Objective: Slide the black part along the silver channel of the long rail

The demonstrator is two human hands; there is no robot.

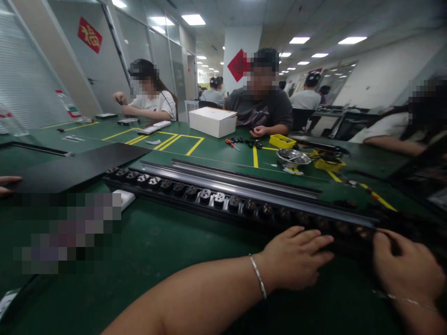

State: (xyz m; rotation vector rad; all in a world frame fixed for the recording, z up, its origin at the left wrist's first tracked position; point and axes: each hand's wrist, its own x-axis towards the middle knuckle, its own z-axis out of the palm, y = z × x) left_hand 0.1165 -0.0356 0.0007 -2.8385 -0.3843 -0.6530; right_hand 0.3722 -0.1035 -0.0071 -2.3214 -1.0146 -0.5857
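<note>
Two hands (296, 258) (407, 267), one socket strip (223, 202)

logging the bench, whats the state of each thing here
left hand: fingers resting on the socket strip
right hand: curled over the strip's near end
socket strip: flat on the table
white box: closed
metal bowl: upright

Ceiling panels (193, 19) bright; tabletop dim; edges warped, softly blurred; faces pixelated.

Bare green mat (167, 246) before the long socket strip (216, 200)
</note>
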